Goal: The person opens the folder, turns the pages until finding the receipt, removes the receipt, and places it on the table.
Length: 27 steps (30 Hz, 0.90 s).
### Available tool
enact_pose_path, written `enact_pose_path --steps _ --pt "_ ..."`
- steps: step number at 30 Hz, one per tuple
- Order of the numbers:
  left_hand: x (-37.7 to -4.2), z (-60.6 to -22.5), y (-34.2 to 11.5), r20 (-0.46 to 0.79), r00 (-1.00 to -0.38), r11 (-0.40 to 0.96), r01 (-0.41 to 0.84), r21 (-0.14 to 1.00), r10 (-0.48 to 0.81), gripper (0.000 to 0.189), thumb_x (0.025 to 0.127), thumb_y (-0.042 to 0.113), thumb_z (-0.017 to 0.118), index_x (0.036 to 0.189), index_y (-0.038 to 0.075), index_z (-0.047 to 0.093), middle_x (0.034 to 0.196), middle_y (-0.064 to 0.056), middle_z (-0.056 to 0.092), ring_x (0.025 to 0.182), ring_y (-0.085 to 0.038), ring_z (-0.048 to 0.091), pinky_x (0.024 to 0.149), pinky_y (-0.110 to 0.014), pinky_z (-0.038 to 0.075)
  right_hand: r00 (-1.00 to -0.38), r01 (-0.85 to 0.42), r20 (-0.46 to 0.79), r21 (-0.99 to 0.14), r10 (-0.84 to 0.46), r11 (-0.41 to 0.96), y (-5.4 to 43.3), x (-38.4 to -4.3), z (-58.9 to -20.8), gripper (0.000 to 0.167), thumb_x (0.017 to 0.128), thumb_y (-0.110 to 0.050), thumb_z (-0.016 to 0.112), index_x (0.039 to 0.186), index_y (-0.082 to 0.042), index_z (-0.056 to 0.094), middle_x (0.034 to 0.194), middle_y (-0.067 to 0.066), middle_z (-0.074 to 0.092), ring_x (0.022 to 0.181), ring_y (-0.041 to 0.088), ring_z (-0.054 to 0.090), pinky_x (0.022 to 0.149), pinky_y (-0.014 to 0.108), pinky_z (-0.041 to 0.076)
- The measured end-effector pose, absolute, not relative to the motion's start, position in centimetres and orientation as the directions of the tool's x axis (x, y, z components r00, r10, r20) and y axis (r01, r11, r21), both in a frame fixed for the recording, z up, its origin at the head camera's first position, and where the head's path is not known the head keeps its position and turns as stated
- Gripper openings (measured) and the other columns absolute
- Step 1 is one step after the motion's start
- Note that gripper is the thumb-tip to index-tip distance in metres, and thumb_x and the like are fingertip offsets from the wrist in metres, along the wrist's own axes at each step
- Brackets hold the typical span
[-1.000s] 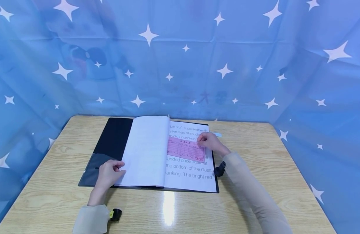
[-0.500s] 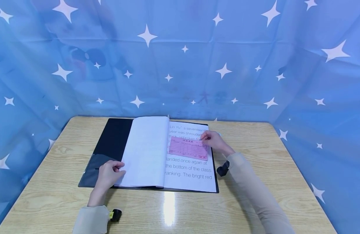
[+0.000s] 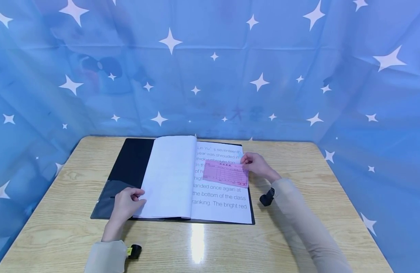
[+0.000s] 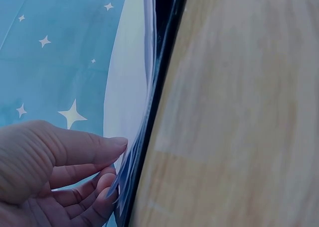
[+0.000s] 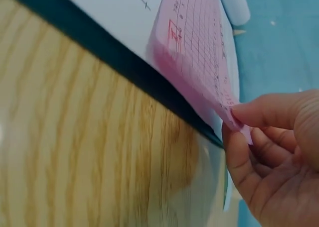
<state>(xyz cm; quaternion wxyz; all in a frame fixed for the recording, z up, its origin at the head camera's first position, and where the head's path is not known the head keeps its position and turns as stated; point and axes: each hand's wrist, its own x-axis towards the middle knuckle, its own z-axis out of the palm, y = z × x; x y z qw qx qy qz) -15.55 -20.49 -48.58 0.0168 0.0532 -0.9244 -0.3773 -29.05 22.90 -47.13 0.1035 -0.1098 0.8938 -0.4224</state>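
Note:
My right hand (image 3: 257, 166) pinches the upper right corner of a pink receipt slip (image 3: 226, 173) between thumb and fingers. The slip carries a printed grid and red marks, and lies over the right page (image 3: 218, 206) of an open black folder (image 3: 132, 159), its right end reaching past the folder's edge. In the right wrist view the slip (image 5: 192, 43) bends up toward the thumb. My left hand (image 3: 126, 203) holds the lower left edge of the turned white pages (image 3: 170, 178); in the left wrist view several sheet edges (image 4: 127, 174) fan out at its fingertips.
The folder lies on a wood-grain table (image 3: 162, 246), toward its back edge. A clear pocket (image 3: 109, 197) covers the lower left of the folder's cover. Behind the table hangs a blue curtain (image 3: 210, 102) with white stars.
My right hand has moved to the right, drawing the pink slip away from the folder's middle and uncovering more printed text. My left hand has stayed in place at the page edge.

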Motion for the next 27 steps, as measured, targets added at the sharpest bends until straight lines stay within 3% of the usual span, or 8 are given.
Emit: enact_pose_path --steps 12,27 --pt "-15.6 -48.5 -20.5 -0.014 -0.994 0.706 -0.086 0.703 -0.107 0.022 0.073 -0.002 0.072 0.094 -0.007 0.068 0.082 -0.012 0.057 0.071 -0.021 0.050 0.058 -0.024 0.042 -0.953 -0.081 -0.141 -0.733 -0.267 0.675 24.4 -28.7 -46.9 0.013 0.080 0.005 0.061 0.092 0.004 0.066 0.082 0.010 0.060 0.076 0.020 0.053 0.067 0.027 0.043" --pt "-15.5 -48.5 -20.5 -0.008 -0.995 0.710 -0.079 0.700 -0.102 0.021 0.073 -0.002 0.072 0.094 -0.007 0.068 0.081 -0.012 0.057 0.071 -0.021 0.050 0.057 -0.024 0.041 -0.952 -0.091 -0.155 -0.677 -0.263 0.730 26.9 -28.1 -46.6 0.015 0.081 0.003 0.061 0.094 0.002 0.067 0.085 0.010 0.061 0.079 0.021 0.054 0.068 0.030 0.043"
